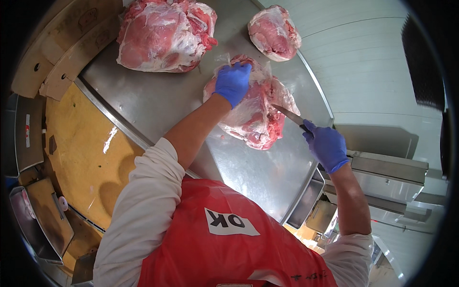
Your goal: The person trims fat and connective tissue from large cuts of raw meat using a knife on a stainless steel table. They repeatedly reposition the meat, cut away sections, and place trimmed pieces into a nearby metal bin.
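A large cut of raw meat (253, 117), pink with white fat, lies on a steel table (158, 107) in front of me. Gloved in blue, my left hand (233, 83) is closed on the meat's far upper part, gripping its edge; the fingertips are partly hidden. My right hand (327, 146), in a matching glove, is wrapped round the dark handle of a knife (289, 115). The blade points up and left, its tip at the red cut face on the meat's right side. Whether the tip goes into the flesh I cannot tell.
A bigger piece of meat (165, 36) sits at the far left of the table, and a smaller piece (275, 32) at the far right. Cardboard boxes (67, 45) stand beyond the left edge. A pale wall (368, 62) rises along the right; a metal bin (40, 220) is at lower left.
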Motion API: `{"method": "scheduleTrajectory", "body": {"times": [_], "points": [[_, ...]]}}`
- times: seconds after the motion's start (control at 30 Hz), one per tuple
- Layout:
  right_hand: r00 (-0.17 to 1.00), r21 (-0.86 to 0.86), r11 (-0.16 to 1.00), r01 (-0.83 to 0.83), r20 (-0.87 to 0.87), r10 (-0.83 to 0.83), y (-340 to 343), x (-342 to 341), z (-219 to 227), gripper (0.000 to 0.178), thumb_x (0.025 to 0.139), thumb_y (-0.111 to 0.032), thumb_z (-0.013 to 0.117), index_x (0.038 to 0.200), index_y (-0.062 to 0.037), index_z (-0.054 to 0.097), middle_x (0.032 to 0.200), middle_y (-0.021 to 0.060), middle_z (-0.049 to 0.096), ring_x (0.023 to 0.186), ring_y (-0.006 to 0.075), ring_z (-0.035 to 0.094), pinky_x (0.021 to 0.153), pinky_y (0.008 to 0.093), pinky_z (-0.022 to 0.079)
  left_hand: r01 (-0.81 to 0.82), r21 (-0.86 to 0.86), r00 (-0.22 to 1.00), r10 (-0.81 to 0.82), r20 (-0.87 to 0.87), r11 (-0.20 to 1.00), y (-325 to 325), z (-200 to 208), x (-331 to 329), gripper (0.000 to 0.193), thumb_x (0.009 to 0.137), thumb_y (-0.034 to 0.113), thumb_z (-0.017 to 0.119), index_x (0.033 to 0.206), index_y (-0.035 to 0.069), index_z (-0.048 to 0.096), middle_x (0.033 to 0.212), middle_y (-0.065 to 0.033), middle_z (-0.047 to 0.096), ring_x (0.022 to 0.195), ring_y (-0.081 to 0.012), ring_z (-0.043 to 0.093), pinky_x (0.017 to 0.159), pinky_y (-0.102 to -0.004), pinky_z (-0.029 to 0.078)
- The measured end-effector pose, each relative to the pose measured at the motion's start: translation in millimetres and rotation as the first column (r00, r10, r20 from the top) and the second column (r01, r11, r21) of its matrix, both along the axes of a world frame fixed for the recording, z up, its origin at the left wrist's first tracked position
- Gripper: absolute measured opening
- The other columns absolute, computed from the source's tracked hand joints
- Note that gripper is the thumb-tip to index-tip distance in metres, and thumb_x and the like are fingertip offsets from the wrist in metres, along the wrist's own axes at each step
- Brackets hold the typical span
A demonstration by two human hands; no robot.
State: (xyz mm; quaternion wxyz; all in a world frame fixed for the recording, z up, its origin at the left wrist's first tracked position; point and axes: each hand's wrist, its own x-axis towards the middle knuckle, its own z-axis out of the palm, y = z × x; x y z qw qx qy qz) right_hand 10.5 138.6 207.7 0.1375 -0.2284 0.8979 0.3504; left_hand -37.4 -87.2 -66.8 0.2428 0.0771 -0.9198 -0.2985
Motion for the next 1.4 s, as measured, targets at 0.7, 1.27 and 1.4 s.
{"method": "scheduleTrajectory", "body": {"times": [0.7,1.27,1.4], "points": [[0.913,0.093,0.911,-0.402,-0.039,0.406,-94.0,16.0,28.1,0.02,0.099,-0.013,0.058,0.094,-0.0094,0.077,0.081,0.0107,0.072,0.075,0.0287,0.076,0.069,0.0426,0.059,0.031,-0.049,0.998,-0.028,0.049,0.998,-1.1,0.5,-15.7,0.036,0.093,0.019,0.064,0.129,0.016,0.062,0.115,-0.0154,0.072,0.093,-0.036,0.074,0.081,-0.0511,0.059],[0.986,0.095,0.989,-0.114,0.136,0.101,-48.5,-60.0,25.6,0.024,0.099,-0.03,0.069,0.119,-0.0202,0.078,0.086,0.0104,0.076,0.082,0.0327,0.075,0.076,0.0469,0.06,0.196,0.09,0.973,-0.205,0.104,0.976,-18.1,13.3,-7.7,0.04,0.095,0.017,0.063,0.134,0.012,0.061,0.132,-0.0173,0.069,0.105,-0.043,0.071,0.094,-0.0559,0.055],[0.968,0.102,0.978,-0.183,0.192,0.161,-31.7,-83.3,29.5,0.028,0.101,-0.03,0.068,0.126,-0.0203,0.076,0.085,0.011,0.075,0.08,0.0331,0.075,0.074,0.0472,0.06,0.183,0.097,0.976,-0.192,0.1,0.978,-19.4,2.0,-10.2,0.043,0.093,0.017,0.066,0.135,0.01,0.062,0.132,-0.017,0.07,0.107,-0.0422,0.071,0.094,-0.0531,0.056]]}}
